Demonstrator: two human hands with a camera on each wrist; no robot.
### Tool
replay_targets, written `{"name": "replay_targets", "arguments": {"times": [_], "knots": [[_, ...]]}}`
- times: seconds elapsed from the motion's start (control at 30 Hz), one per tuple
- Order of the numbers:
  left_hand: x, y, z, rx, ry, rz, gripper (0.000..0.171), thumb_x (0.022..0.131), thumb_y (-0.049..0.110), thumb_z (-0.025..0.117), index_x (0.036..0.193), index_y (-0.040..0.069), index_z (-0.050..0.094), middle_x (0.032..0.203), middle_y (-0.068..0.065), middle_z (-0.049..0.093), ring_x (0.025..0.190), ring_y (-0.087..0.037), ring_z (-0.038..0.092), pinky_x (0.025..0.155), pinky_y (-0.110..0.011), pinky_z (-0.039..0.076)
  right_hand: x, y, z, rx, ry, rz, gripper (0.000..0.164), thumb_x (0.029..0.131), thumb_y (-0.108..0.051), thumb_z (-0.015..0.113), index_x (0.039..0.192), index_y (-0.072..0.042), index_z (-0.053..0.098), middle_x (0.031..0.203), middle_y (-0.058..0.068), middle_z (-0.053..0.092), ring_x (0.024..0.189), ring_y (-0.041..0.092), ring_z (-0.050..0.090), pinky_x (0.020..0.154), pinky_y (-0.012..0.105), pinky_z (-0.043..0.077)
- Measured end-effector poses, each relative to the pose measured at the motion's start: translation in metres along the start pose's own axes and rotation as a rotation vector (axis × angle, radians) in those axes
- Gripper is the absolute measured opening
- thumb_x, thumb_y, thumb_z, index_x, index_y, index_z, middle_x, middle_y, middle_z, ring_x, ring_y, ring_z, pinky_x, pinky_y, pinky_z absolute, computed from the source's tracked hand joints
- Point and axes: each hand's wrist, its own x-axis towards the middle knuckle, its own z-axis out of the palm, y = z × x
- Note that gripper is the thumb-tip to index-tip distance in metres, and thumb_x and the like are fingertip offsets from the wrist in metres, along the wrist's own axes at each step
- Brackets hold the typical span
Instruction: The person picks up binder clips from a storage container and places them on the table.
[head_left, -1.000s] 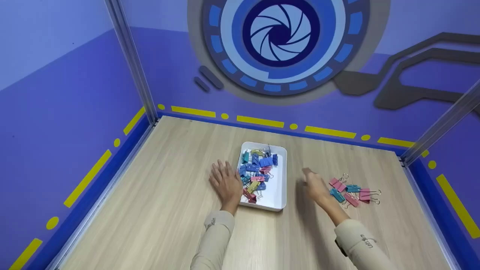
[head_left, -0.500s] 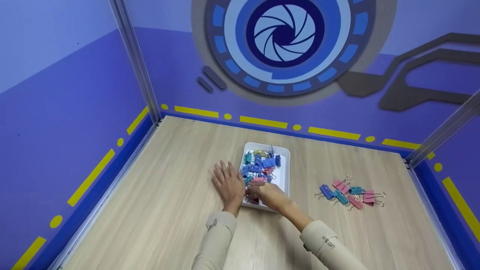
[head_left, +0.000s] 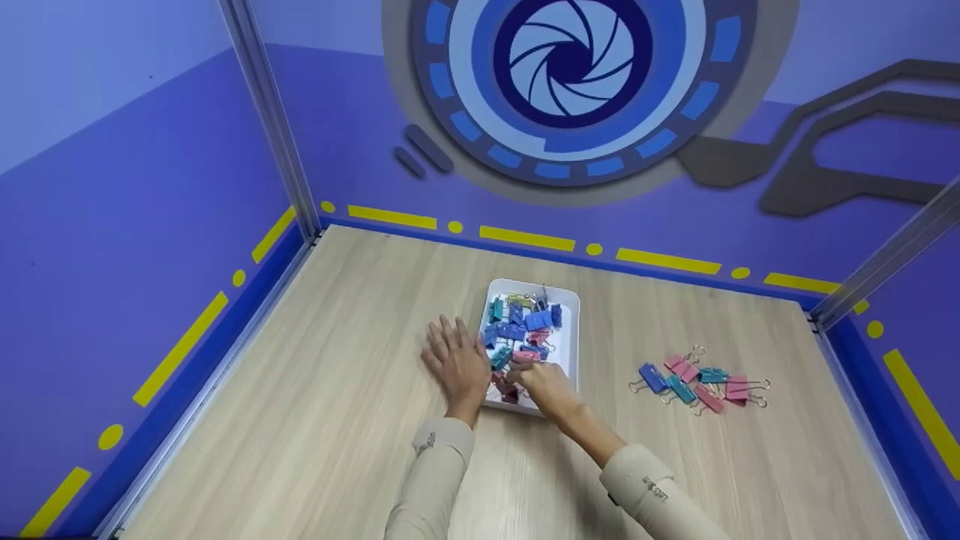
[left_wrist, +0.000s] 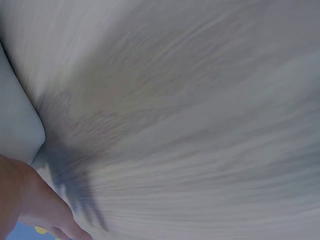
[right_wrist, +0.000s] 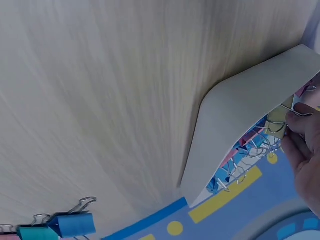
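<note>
A white tray (head_left: 568, 345) holds several binder clips in blue, teal, pink, red and yellow, among them a blue clip (head_left: 538, 321). Over its near part, my right hand (head_left: 547, 388) has its fingertips down among the clips. The right wrist view shows that thumb and fingers pinch a yellow binder clip (right_wrist: 276, 124) at its wire handle; in the head view the hand hides this clip. My left hand (head_left: 457, 367) lies with spread, straight fingers against the tray's left side and on the table. Only part of the left hand (left_wrist: 45, 205) appears in the left wrist view.
To the right of the tray, a loose group of pink, teal and blue binder clips lies on the wooden table, a blue one (head_left: 652, 378) at its left end. Blue wall panels (head_left: 360, 135) and metal posts (head_left: 274, 127) bound the table (head_left: 360, 315).
My right hand has moved left from beside the clip group into the tray and now pinches the yellow clip. A blue clip has joined the group at right. My left hand has stayed put.
</note>
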Motion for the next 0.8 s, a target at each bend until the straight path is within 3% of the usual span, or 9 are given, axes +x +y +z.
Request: {"name": "replay_targets", "arguments": {"times": [0.23,0.37,0.57,0.67,0.8], "knots": [[-0.002,0.002,-0.002,-0.007,0.006,-0.002,0.058,0.107,0.041,0.043,0.157,0.012,0.040,0.170,-0.012,0.026,0.159,-0.039,0.015,0.125,-0.068,0.013,-0.015,0.004,-0.016,0.222,0.125,0.124,0.035,0.078,0.024,0.060,0.093,-0.002,0.079,0.097,0.013,0.079,0.089,0.029,0.077,0.077,0.039,0.064],[-0.003,0.003,0.000,-0.009,0.007,0.008,0.058,0.107,0.040,0.044,0.157,0.011,0.041,0.169,-0.013,0.027,0.158,-0.040,0.017,0.124,-0.069,0.014,-0.025,0.013,-0.040,0.320,0.169,0.227,0.035,0.078,0.027,0.058,0.094,0.003,0.078,0.096,0.018,0.078,0.091,0.033,0.077,0.080,0.038,0.064],[-0.004,0.003,0.001,-0.011,-0.017,0.009,0.057,0.107,0.040,0.044,0.157,0.013,0.040,0.171,-0.011,0.024,0.159,-0.038,0.013,0.125,-0.068,0.012,-0.066,0.049,-0.092,0.326,0.003,0.537,0.022,0.081,0.019,0.066,0.089,0.001,0.079,0.087,0.016,0.078,0.080,0.031,0.077,0.076,0.041,0.064],[-0.002,0.002,0.001,-0.011,-0.007,0.010,0.057,0.107,0.039,0.046,0.157,0.012,0.040,0.170,-0.011,0.024,0.159,-0.038,0.013,0.125,-0.067,0.012,-0.096,0.079,-0.111,0.332,-0.062,0.605,0.008,0.082,0.009,0.074,0.082,0.002,0.077,0.078,0.014,0.076,0.069,0.024,0.070,0.067,0.041,0.061],[-0.002,0.001,0.001,-0.014,0.001,0.015,0.057,0.107,0.039,0.046,0.157,0.012,0.040,0.170,-0.012,0.025,0.159,-0.038,0.013,0.125,-0.067,0.013,-0.138,0.109,-0.126,0.334,-0.163,0.709,0.004,0.080,0.007,0.075,0.077,0.004,0.073,0.073,0.014,0.072,0.065,0.018,0.062,0.059,0.038,0.056]]}}
